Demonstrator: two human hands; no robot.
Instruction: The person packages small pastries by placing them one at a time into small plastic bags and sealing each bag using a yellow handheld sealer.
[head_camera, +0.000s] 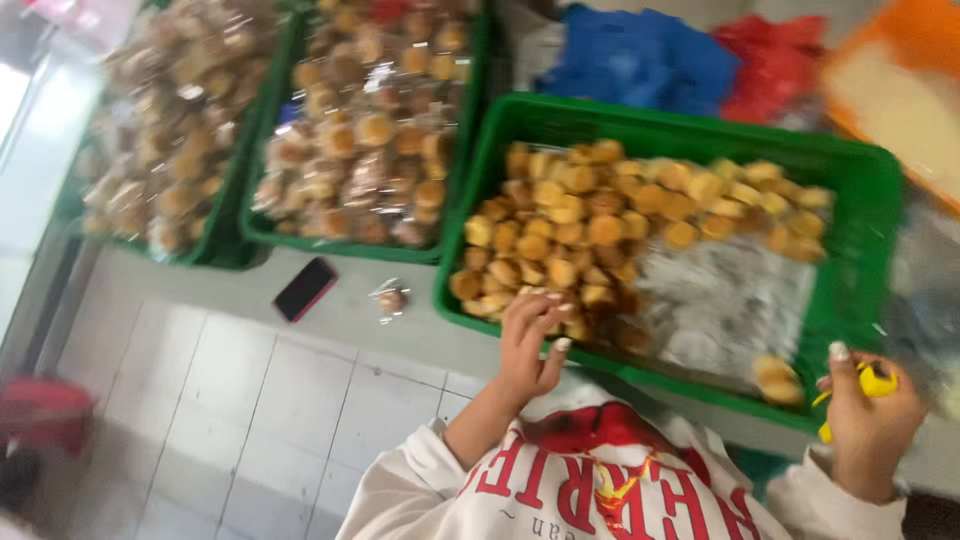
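Left hand (530, 340) picks loosely among small golden buns (560, 240) in green plastic crate (850, 300); right hand (868, 425) grips yellow tool (870, 385), so gentle pinching seems best.

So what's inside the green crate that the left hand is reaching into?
The green crate holds a heap of small golden buns; left hand touches them. Clear wrappers cover the bottom right; what's beneath them is hidden.

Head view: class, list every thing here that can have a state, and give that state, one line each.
Left hand: reaching into the crate, fingers on buns.
Right hand: closed around a yellow tool.
Front green crate: partly filled with unwrapped buns.
Rear green crates: piled full of wrapped buns.
Phone: lying flat, screen dark.
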